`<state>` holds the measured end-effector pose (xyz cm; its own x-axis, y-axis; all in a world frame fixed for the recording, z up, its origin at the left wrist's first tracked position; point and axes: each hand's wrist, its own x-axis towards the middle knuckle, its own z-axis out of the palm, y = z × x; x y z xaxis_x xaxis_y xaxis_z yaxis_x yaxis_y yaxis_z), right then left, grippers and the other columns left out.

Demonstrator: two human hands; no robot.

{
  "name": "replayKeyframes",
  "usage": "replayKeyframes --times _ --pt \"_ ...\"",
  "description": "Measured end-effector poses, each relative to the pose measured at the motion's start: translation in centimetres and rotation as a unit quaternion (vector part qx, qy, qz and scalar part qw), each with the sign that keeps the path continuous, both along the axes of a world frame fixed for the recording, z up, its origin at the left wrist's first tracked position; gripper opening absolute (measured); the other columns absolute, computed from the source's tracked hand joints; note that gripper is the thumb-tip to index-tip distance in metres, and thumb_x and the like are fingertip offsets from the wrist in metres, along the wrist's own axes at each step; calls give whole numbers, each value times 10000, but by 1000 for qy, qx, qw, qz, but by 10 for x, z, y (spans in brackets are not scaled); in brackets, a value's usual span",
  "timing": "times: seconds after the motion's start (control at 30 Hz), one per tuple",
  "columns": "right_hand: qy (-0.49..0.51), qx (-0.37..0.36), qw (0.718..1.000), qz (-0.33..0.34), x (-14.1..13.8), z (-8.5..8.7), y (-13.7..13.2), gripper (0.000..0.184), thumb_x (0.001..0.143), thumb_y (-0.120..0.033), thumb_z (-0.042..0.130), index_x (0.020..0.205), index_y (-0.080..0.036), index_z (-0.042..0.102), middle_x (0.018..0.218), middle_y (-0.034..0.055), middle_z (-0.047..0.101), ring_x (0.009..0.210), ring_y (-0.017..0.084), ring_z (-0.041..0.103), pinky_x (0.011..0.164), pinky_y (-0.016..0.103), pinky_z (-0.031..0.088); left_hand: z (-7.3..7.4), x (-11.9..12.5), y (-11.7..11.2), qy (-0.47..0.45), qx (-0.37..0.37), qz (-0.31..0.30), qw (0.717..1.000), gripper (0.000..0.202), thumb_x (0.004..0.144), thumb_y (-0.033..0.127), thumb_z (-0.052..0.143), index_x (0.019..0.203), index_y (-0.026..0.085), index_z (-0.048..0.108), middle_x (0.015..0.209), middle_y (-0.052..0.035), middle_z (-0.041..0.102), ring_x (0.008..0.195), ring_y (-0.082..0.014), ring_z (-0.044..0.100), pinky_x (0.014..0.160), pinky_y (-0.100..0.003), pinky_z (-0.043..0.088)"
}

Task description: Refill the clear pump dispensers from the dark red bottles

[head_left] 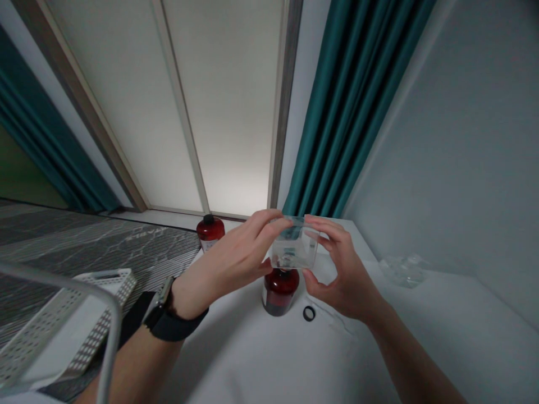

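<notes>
Between my two hands is a clear plastic box (293, 247), held up above the white table. My left hand (242, 249), with a dark watch on its wrist, grips the box's left side, fingers over the top and thumb lower down. From the right, my right hand (337, 266) pinches the same box between fingers and thumb. Just beneath it stands a dark red-brown bottle (281, 294), its top partly hidden by the box. A small black ring (309, 313) lies on the table to the right of that bottle.
A second red-brown bottle (210, 230) with a black cap stands behind my left forearm. Crumpled clear plastic (406, 270) lies at the right by the wall. At the lower left are a white perforated basket (67, 320) and a curved grey bar (112, 336). Teal curtains (341, 112) hang behind the table.
</notes>
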<state>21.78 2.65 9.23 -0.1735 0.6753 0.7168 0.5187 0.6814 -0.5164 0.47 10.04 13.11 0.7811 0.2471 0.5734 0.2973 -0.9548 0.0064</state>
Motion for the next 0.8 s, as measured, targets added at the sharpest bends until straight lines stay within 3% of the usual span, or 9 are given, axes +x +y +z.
replayKeyframes --times 0.43,0.6,0.8 --pt "42 -48 998 2 1 -10 6 721 809 -95 623 1449 -294 355 1471 96 439 1405 277 416 1139 517 432 -9 -2 7 3 -114 -6 993 730 869 162 648 1482 215 254 1454 -170 427 1356 -329 468 1119 -504 453" --pt "124 -102 987 11 2 -27 17 695 844 -154 618 1467 -294 343 1500 110 444 1417 272 413 1125 511 435 -20 -1 20 -11 -172 -16 985 811 881 208 657 1535 243 178 1524 -160 402 1375 -327 463 1153 -513 411" --pt "221 -174 960 11 1 -38 27 650 870 -305 653 1453 -285 366 1518 136 449 1428 278 408 1122 520 410 -35 1 35 -58 -255 -51 964 792 887 277 676 1537 240 224 1508 -154 441 1318 -303 522 1119 -496 450"
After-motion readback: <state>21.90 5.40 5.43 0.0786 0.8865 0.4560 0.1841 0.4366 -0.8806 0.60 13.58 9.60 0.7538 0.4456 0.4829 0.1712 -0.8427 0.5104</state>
